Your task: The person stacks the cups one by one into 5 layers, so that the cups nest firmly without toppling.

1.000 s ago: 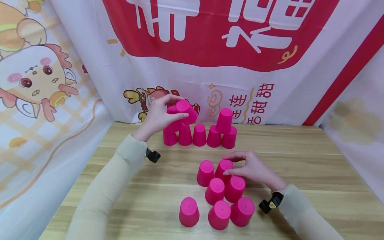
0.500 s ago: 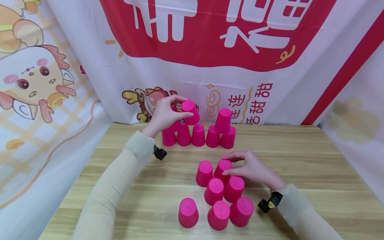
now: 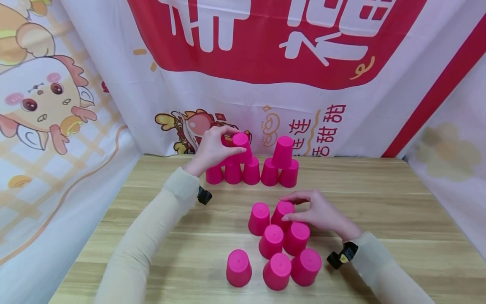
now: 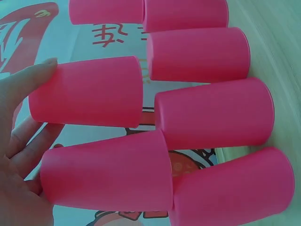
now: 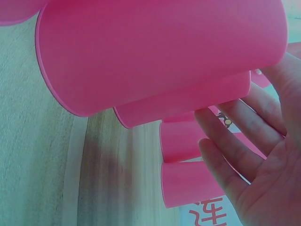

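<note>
My left hand (image 3: 215, 147) pinches an upside-down pink plastic cup (image 3: 240, 145) between thumb and fingers, close above two cups of the back row. In the left wrist view a narrow gap shows between that held cup (image 4: 87, 92) and the row cup (image 4: 214, 113) below. Beside it, another second-level cup (image 4: 108, 174) rests on the row. My right hand (image 3: 319, 213) has thumb and fingers around a pink cup (image 3: 284, 210) at the back of the nearer group. In the right wrist view a nearer cup (image 5: 160, 52) partly hides that gripped cup (image 5: 188, 103).
Several upside-down cups (image 3: 251, 172) form the back row, with one second-level cup (image 3: 282, 152) at its right end. More cups (image 3: 271, 241) stand close together in front, and a lone cup (image 3: 238, 268) stands left of them. A printed cloth (image 3: 243, 97) hangs behind the wooden table (image 3: 364, 185).
My left hand has moved right and slightly down with its cup, which has gone from tilted to nearly upright. The right hand has stayed on its cup.
</note>
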Demonstrator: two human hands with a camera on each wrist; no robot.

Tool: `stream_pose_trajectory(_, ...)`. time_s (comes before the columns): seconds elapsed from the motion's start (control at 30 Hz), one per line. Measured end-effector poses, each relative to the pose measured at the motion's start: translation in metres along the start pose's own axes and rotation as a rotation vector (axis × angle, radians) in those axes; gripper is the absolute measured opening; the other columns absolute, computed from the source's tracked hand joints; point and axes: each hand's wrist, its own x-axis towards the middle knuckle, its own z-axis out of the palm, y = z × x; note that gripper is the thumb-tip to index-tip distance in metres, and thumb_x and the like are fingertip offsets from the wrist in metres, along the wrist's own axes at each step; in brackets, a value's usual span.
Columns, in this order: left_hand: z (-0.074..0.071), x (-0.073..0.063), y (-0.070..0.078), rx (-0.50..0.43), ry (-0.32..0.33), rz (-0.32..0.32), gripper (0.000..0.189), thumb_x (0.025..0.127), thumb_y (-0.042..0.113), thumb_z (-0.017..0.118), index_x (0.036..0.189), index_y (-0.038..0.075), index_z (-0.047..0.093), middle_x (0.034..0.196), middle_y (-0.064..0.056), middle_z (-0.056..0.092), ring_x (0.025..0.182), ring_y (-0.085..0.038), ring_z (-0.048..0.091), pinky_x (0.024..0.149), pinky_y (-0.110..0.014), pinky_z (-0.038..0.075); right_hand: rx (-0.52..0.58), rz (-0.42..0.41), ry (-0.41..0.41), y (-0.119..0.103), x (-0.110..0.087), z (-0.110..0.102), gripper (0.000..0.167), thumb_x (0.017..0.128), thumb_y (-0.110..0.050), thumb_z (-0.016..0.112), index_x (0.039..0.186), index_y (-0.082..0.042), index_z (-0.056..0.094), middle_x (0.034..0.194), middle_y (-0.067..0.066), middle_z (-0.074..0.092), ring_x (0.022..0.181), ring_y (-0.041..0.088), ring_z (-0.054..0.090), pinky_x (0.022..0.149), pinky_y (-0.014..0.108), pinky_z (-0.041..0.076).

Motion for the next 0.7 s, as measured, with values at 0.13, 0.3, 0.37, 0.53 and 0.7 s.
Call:
stream_pose_trajectory(0.13,0.0008,0.0022,-0.0032,0.046,-0.016,-0.004,0.057,0.08,0.042,0.088,0.128,0.018,0.069,0.117,0.002,0.065,0.114,-0.026,0.056,0.085,-0.039,0.052,-0.01,0.003,0.001,0.0005,0.0006,0.0,0.061,0.077,-0.047,0.088,0.13,-0.024,0.071,0.113,-0.008,0.07,0.111,0.023,0.061,0.088,0.044,0.056)
stream_pose_trajectory(0.3,0.0011,0.0029,-0.0054,0.085,-0.023,-0.021,0.058,0.081,0.042,0.087,0.13,0.018,0.069,0.117,0.001,0.065,0.115,-0.025,0.054,0.087,-0.04,0.051,-0.008,0.006,-0.004,0.0001,0.0006,0.0,0.061,0.077,-0.047,0.088,0.13,-0.023,0.071,0.114,-0.008,0.07,0.111,0.023,0.061,0.087,0.044,0.056)
stream_pose_trajectory(0.37,0.0016,0.0032,-0.0059,0.101,-0.029,-0.023,0.059,0.081,0.041,0.087,0.132,0.017,0.069,0.118,0.0,0.065,0.116,-0.026,0.053,0.088,-0.041,0.051,-0.008,0.004,-0.006,0.0,0.0004,-0.0001,0.061,0.077,-0.047,0.088,0.13,-0.024,0.071,0.114,-0.008,0.07,0.111,0.023,0.061,0.087,0.044,0.056)
stream_pose_trajectory(0.53,0.002,0.0041,-0.0063,0.124,-0.048,-0.014,0.062,0.083,0.04,0.086,0.136,0.015,0.067,0.125,-0.002,0.065,0.12,-0.028,0.052,0.09,-0.043,0.052,-0.015,-0.011,-0.008,0.0004,-0.0004,-0.0003,0.058,0.077,-0.047,0.088,0.129,-0.027,0.071,0.113,-0.009,0.07,0.11,0.021,0.061,0.088,0.043,0.056)
stream_pose_trajectory(0.7,0.0005,0.0013,-0.0042,0.152,-0.039,-0.001,0.065,0.082,0.042,0.086,0.138,0.016,0.064,0.134,-0.003,0.061,0.126,-0.025,0.048,0.098,-0.048,0.048,-0.017,-0.023,-0.01,0.0009,-0.0007,0.0002,0.057,0.078,-0.045,0.088,0.129,-0.028,0.07,0.114,-0.009,0.07,0.11,0.021,0.062,0.088,0.043,0.056)
